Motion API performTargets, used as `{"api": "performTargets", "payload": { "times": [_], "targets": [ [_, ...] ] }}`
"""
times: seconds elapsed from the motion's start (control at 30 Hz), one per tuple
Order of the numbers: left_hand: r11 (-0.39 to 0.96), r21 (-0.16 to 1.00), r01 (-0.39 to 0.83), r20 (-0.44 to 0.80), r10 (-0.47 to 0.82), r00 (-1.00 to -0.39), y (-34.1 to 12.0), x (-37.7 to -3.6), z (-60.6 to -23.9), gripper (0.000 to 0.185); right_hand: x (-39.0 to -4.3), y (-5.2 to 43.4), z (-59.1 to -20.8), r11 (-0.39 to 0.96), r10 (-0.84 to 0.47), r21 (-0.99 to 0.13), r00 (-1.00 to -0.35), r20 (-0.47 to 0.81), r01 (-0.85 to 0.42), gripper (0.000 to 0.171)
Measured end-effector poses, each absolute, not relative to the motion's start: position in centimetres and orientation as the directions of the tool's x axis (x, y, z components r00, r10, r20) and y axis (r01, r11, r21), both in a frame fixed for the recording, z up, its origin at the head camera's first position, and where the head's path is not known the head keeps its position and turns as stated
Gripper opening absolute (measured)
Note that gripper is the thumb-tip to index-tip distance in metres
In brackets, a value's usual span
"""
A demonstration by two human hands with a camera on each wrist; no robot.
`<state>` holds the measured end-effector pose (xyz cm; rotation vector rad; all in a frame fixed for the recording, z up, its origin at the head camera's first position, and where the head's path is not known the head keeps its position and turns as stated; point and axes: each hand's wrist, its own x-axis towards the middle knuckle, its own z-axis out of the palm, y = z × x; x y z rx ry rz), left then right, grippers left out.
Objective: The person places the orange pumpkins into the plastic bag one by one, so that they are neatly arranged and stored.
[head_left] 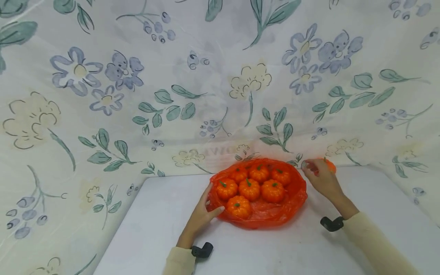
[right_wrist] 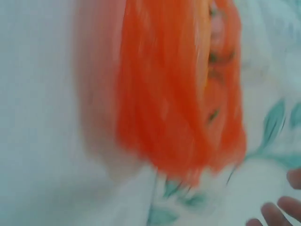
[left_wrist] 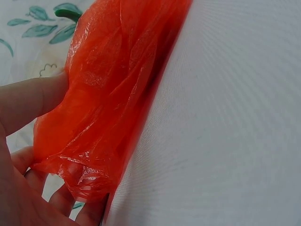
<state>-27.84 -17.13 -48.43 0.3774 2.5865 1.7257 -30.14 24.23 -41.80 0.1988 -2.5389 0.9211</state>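
Observation:
Several small orange pumpkins (head_left: 249, 190) with green stems sit in a red plastic bag (head_left: 282, 217), its mouth spread wide. My left hand (head_left: 203, 214) holds the bag's left side. In the left wrist view the thumb (left_wrist: 42, 96) lies against the red film and the other fingers curl round the bag's lower edge. Just beyond the bag's right rim is my right hand (head_left: 321, 177), raised, with nothing seen in its fingers. Another orange pumpkin (head_left: 330, 165) shows partly behind it. Only fingertips (right_wrist: 273, 214) of that hand appear in the blurred right wrist view, apart from the bag.
The bag rests toward the back of a white table (head_left: 154, 214). Behind the table hangs a pale sheet (head_left: 220, 76) printed with flowers and leaves. A black wrist device (head_left: 331, 224) sits at the right cuff and another (head_left: 203, 250) at the left.

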Motion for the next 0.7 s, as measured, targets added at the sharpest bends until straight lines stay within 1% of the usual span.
{"api": "performTargets", "payload": {
  "times": [0.07,0.13,0.23,0.33,0.47,0.57,0.7],
  "targets": [
    [0.357,0.915,0.191,0.122,0.206,-0.971,-17.2,-27.9,-48.4,0.093,-30.6,25.6,-42.0,0.765,0.1,-0.612,-0.902,0.421,-0.201,0.038],
    [0.359,0.913,0.193,0.123,0.209,-0.97,-17.2,-27.9,-48.4,0.093,-31.0,27.0,-42.2,0.753,0.168,-0.647,-0.915,0.367,-0.121,0.043],
    [0.368,0.908,0.203,0.131,0.212,-0.969,-17.2,-27.9,-48.4,0.092,-31.7,28.7,-42.4,0.728,0.232,-0.685,-0.94,0.251,-0.003,0.052],
    [0.381,0.9,0.21,0.137,0.21,-0.968,-17.4,-28.0,-48.4,0.092,-32.4,30.0,-42.6,0.724,0.252,-0.686,-0.953,0.165,0.072,0.062],
    [0.392,0.9,0.191,0.125,0.189,-0.974,-17.6,-28.0,-48.5,0.092,-33.4,31.0,-42.7,0.702,0.249,-0.699,-0.967,0.06,0.137,0.073],
    [0.389,0.899,0.202,0.135,0.192,-0.972,-17.7,-27.9,-48.6,0.092,-34.1,31.3,-43.1,0.685,0.247,-0.705,-0.969,-0.013,0.184,0.078],
    [0.366,0.903,0.223,0.151,0.216,-0.965,-17.6,-28.0,-48.8,0.092,-34.6,31.6,-43.7,0.671,0.256,-0.704,-0.964,-0.072,0.231,0.085]
  ]
}}
